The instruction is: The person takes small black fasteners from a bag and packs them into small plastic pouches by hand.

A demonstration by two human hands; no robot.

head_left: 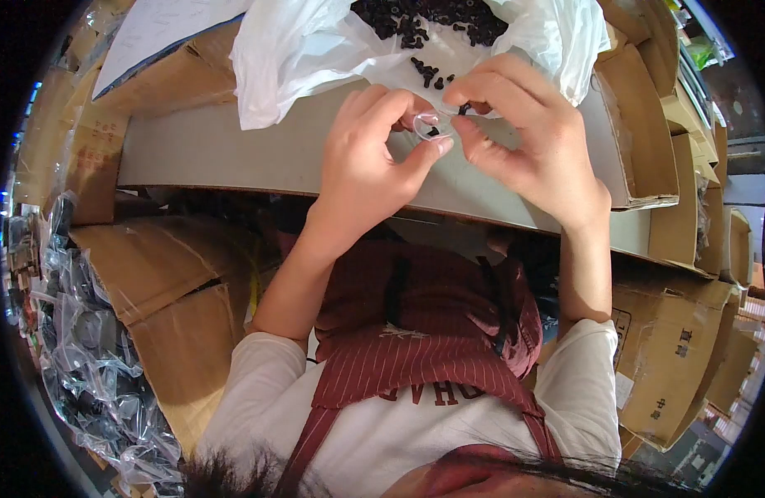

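Over the table, my left hand (370, 158) pinches a small clear plastic bag (421, 124) between thumb and fingers, its mouth spread into a round opening. A small black piece (433, 131) shows at that opening. My right hand (523, 137) is close beside it, thumb and forefinger closed on a small black screw (464, 109); its fingertips nearly meet the bag. Just beyond both hands, loose black screws (428, 73) lie on a white plastic sheet or large bag (299, 58), with a bigger heap of them (432, 21) at the far edge.
The pale tabletop (200, 153) has cardboard boxes along both sides, including an open one (640, 124) at right. Papers (163, 37) rest at the far left. Below left, many clear bags with dark parts (100, 357) are piled by a carton (183, 332). Another carton (673, 357) stands lower right.
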